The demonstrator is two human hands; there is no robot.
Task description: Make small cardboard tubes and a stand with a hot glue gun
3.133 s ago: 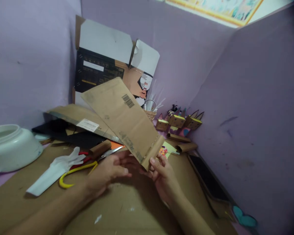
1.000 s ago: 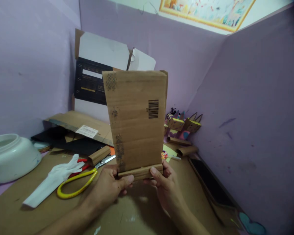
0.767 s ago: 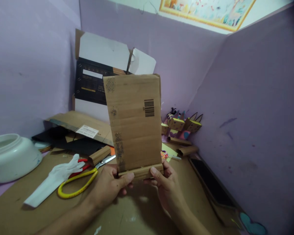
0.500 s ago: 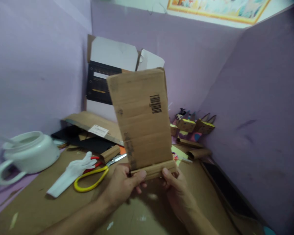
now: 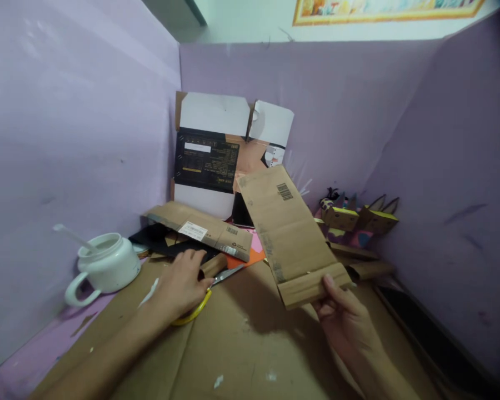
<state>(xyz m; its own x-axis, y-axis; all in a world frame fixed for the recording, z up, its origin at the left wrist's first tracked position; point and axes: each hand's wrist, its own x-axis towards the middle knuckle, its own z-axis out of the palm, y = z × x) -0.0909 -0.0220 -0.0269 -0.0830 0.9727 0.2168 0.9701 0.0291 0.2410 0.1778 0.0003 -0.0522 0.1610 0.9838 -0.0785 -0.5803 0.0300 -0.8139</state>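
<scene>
My right hand [image 5: 344, 314] pinches a flat brown cardboard piece [image 5: 291, 222] by its folded bottom strip, thumb on top. The piece leans up and to the left, with a printed barcode near its upper end. My left hand [image 5: 186, 284] reaches over the tools, thumb and fingers apart. Under and beside it lie yellow-handled scissors [image 5: 195, 312], their blades pointing right, and a small rolled cardboard piece [image 5: 214, 265]. A white glove [image 5: 150, 291] is mostly hidden behind the left wrist.
A white mug-like pot [image 5: 112, 266] with a stick in it stands at left. An unfolded black-and-white box [image 5: 208, 161] leans on the back wall. Cardboard figures [image 5: 375, 219] sit at right, near cardboard strips [image 5: 369, 270]. A labelled cardboard flap [image 5: 216, 236] lies behind the scissors.
My left hand has let go of the cardboard piece and moved left over the scissors. The right hand alone now holds the piece, lower and further right. The view has shifted.
</scene>
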